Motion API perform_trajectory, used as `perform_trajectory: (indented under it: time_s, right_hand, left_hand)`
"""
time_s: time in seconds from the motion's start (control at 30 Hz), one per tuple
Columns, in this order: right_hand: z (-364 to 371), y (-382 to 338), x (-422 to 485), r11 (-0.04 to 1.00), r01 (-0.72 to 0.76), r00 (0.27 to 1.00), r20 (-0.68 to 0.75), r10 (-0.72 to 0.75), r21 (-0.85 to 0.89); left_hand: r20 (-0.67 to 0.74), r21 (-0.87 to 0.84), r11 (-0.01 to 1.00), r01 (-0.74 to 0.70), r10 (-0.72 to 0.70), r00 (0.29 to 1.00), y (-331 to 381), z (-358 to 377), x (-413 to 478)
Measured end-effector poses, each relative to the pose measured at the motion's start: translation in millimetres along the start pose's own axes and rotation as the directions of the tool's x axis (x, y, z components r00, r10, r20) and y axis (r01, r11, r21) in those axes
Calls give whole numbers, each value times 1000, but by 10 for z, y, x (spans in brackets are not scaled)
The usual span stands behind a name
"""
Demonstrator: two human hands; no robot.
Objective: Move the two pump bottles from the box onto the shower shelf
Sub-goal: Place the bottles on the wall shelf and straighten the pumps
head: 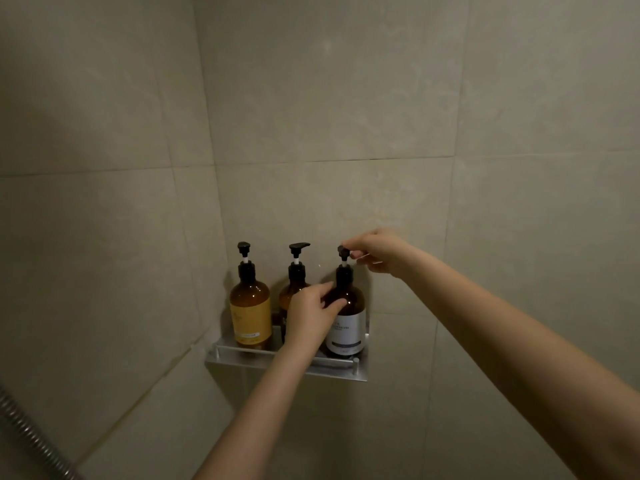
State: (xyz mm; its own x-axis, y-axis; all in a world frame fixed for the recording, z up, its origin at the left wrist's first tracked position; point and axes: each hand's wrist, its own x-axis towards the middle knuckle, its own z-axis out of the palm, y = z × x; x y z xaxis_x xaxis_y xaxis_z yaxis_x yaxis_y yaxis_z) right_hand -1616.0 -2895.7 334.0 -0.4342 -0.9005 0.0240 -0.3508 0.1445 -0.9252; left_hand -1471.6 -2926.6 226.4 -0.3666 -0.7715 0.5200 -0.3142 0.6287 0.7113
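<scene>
Three amber pump bottles stand upright on a metal corner shelf (242,362) on the tiled wall. The left bottle (250,306) has a yellow label. The middle bottle (294,282) is partly hidden behind my left hand. The right bottle (348,327) has a white and grey label. My left hand (310,315) grips the shoulder of the right bottle. My right hand (375,251) pinches the black pump head of that same bottle. The box is out of view.
Beige tiled walls meet in a corner just left of the shelf. A ribbed metal shower hose (31,441) crosses the lower left corner. The shelf has a thin front rail (332,359).
</scene>
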Motion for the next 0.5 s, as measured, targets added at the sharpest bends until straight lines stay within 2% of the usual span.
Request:
perform_trajectory:
  time_s: [0.1, 0.17, 0.23, 0.37, 0.5]
  right_hand:
    - [29, -55, 50, 965, 249, 955, -146, -259, -86]
    - [96, -147, 57, 910, 378, 908, -126, -401, -170]
    - [193, -268, 61, 871, 426, 893, -38, -448, -246]
    - [436, -493, 104, 784, 451, 889, 136, -437, -427]
    - [681, -606, 135, 711, 416, 892, 103, -440, -567]
  left_hand:
    - [-187, -32, 999, 3, -9, 982, -81, -119, -39]
    - [-348, -38, 998, 40, -51, 936, -179, -250, -26]
    - [-420, -14, 994, 107, -103, 902, -290, -373, 9]
    - [-281, 34, 984, 176, -160, 946, -462, -470, 87]
    - [-194, 68, 973, 219, -203, 960, -514, -441, 139]
